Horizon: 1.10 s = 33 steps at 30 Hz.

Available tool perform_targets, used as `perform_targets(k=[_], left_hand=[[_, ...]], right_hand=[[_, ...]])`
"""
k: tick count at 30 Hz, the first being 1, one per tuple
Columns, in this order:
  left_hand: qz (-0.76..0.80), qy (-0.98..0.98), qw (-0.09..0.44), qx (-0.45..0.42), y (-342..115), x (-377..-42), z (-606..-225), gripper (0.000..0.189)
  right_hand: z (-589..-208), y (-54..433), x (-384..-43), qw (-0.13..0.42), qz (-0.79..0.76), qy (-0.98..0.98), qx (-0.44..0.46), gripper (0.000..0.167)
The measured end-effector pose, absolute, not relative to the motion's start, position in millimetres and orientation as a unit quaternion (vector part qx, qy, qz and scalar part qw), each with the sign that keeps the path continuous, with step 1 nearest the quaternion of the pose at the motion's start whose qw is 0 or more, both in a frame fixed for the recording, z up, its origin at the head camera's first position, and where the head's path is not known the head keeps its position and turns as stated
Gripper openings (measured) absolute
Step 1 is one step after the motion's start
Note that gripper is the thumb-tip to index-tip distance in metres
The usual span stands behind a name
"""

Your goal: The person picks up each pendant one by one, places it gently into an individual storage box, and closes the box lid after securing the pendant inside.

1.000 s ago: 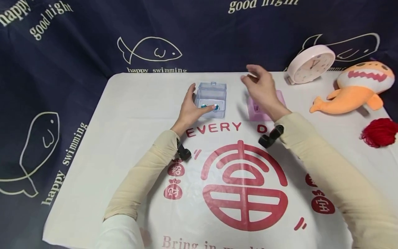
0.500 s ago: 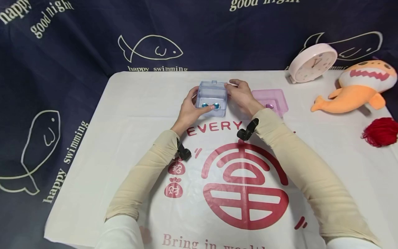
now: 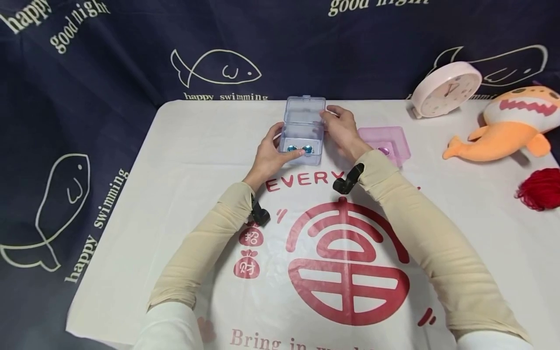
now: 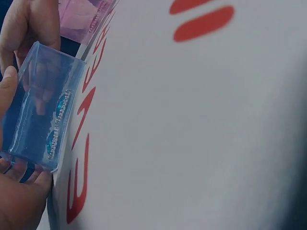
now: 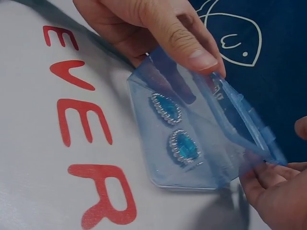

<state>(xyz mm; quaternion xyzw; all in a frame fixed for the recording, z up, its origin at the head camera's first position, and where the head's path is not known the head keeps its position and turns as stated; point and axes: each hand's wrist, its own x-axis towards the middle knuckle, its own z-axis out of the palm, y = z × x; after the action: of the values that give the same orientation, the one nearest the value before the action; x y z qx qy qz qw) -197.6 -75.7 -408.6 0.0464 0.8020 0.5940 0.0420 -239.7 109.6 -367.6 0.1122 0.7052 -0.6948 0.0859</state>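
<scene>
A clear blue plastic box (image 3: 288, 132) stands near the far edge of the table with its hinged lid (image 3: 305, 110) swung back. Inside lie two teal, drop-shaped gem pieces (image 5: 185, 146) edged with silvery beads; their exact kind is unclear. My left hand (image 3: 272, 151) grips the box from its left side, thumb across the front. At the right end, my right hand (image 3: 342, 130) pinches the lid's edge between thumb and fingers. Just beyond that hand sits a pink plastic box (image 3: 399, 141) holding a purple gem piece (image 3: 384, 150), partly hidden by the right wrist.
A pink round clock (image 3: 447, 90), an orange shark plush toy (image 3: 492, 133) and a ball of red yarn (image 3: 539, 189) are at the right. White cloth with red print covers the table (image 3: 183, 233); a dark blue curtain (image 3: 131, 53) hangs behind.
My right hand has come left from above the pink box to the blue box's lid. The lid has tilted farther back. My left hand has kept its grip on the box.
</scene>
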Motion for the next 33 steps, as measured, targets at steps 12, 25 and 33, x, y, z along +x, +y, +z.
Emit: perform_targets(k=[12,25,33], left_hand=[[0.578,0.814,0.048,0.044,-76,-197,-408,0.091],[0.576,0.814,0.051,0.054,-77,-197,-408,0.090],[0.574,0.815,0.059,0.061,-78,-197,-406,0.091]], right_hand=[[-355,117,-240,0.110,-0.710,0.685,0.122,0.049],[-342,112,-235,0.139,-0.700,0.688,0.133,0.057],[-341,120,-231,0.174,-0.716,0.667,0.107,0.048]])
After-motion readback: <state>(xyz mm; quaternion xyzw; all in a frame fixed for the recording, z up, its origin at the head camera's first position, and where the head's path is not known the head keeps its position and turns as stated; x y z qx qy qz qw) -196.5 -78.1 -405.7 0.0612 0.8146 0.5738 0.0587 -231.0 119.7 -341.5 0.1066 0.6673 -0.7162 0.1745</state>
